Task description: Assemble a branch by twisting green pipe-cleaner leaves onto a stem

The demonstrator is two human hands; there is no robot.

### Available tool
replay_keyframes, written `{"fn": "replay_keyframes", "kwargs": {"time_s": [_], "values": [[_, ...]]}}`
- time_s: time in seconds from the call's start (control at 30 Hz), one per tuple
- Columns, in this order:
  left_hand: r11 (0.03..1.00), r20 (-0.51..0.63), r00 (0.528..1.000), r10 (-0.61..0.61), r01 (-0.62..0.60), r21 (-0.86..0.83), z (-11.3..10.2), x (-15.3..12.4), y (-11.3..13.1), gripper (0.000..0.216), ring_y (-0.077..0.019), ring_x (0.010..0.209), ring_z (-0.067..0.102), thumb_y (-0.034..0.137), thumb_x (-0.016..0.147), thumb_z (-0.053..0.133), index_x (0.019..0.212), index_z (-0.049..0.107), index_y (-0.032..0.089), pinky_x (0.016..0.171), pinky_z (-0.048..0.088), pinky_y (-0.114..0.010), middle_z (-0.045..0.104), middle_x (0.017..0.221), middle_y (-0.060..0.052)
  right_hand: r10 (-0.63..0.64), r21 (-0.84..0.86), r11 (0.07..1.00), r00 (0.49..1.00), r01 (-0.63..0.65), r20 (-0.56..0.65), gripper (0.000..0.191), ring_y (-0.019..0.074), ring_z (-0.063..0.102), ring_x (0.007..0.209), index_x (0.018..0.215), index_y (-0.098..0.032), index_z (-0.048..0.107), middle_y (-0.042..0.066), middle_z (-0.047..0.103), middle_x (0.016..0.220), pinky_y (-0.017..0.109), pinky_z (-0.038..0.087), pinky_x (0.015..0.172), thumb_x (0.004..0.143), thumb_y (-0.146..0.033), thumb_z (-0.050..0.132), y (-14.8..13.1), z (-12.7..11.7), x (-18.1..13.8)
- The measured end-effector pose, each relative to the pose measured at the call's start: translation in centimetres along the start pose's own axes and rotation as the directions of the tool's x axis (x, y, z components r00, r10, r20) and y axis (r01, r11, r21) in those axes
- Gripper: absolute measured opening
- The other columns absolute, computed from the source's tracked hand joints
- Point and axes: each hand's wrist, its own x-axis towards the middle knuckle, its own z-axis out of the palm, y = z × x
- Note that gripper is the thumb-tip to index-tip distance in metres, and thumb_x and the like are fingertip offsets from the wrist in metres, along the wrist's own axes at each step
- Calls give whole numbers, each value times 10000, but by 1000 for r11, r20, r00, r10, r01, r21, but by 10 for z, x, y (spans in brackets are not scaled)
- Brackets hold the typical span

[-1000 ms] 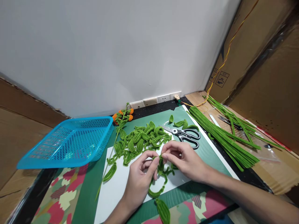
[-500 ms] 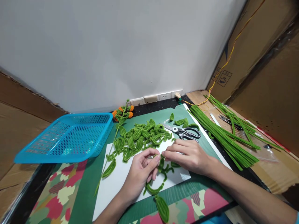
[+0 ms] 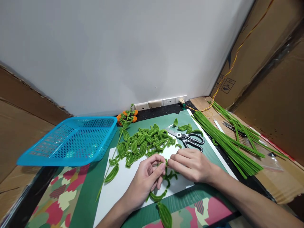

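Over the white sheet (image 3: 118, 190), my left hand (image 3: 149, 177) pinches a short piece of green pipe cleaner (image 3: 166, 162) between thumb and forefinger. My right hand (image 3: 191, 163) is closed at the other end of that piece, its fingertips nearly meeting the left ones; most of the piece is hidden. Behind my hands spreads a pile of green pipe-cleaner leaves (image 3: 142, 139). Below them lie a curved green piece (image 3: 158, 196) and a single leaf (image 3: 164, 215) near the front edge. Grey-and-black scissors (image 3: 187, 137) rest beyond my right hand.
A blue perforated basket (image 3: 71, 139) stands at left. Beside it lies a green stem with orange flowers (image 3: 127, 117). Long green pipe cleaners (image 3: 228, 142) are bundled at right, near small snips (image 3: 234, 128). Wall sockets (image 3: 169, 101) and a yellow cord (image 3: 234, 63) are at the back.
My right hand has turned slightly and shifted a little, with its fingers more curled. Both hands stay close together on the small green piece. The view has tilted slightly.
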Motion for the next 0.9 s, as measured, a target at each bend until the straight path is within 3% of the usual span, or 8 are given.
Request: {"fn": "replay_keyframes", "kwargs": {"time_s": [0.2,0.3,0.37,0.47,0.57,0.67,0.77,0.9], "values": [[992,-38,998,53,-48,114,-1,-3,1,231,-68,463,504,410,1005,658,1034,596,190,476,310,-201,585,744,40,114,120,985,992,-120,55,242,164,514,634,919,-168,641,21,602,718,312,359,573,1080,-143,462,-7,7,3],[970,-91,993,74,-50,240,-2,-6,-3,216,-107,501,473,417,1027,615,1031,614,201,499,331,-215,508,620,61,319,349,873,940,-341,122,203,142,508,650,958,-174,616,13,603,771,279,374,596,1085,-183,457,-14,9,6],[927,-120,984,135,-83,366,-3,-8,-7,218,-127,540,479,419,1046,577,1020,637,211,518,348,-228,496,616,51,465,525,670,848,-525,255,147,123,500,650,974,-180,605,-5,586,781,254,385,609,1068,-218,498,-19,8,8],[785,-118,931,346,-219,579,-5,-9,-11,153,-140,589,522,345,1045,581,1014,669,223,561,386,-245,586,710,15,593,683,259,670,-683,446,220,108,471,636,918,-183,603,-28,533,727,229,361,579,1066,-335,547,-25,8,13],[585,-1,831,556,-390,711,-10,-9,-12,108,-138,618,589,205,1025,581,1051,683,226,613,437,-250,689,828,-19,610,746,-98,552,-658,568,341,84,421,571,899,-181,593,-47,513,689,203,338,520,1008,-498,655,-27,13,17],[392,143,726,672,-513,764,-17,-7,-10,194,-156,662,656,108,995,556,1053,704,218,640,467,-253,732,860,-47,513,705,-357,502,-613,696,438,60,285,446,893,-206,551,-99,442,583,184,275,400,918,-602,739,-26,20,19],[279,220,670,709,-553,785,-23,-6,-8,239,-157,649,670,69,986,528,1046,709,214,630,479,-250,734,833,-48,484,689,-384,502,-614,717,452,60,270,419,901,-219,541,-109,428,566,180,266,362,895,-613,762,-26,21,20],[298,199,680,706,-540,787,-23,-6,-10,251,-177,778,710,54,1004,509,1128,671,200,721,510,-259,746,924,-64,603,721,-116,528,-683,598,353,79,433,545,941,-192,607,-48,533,703,186,350,471,961,-524,725,-28,17,20]]}}
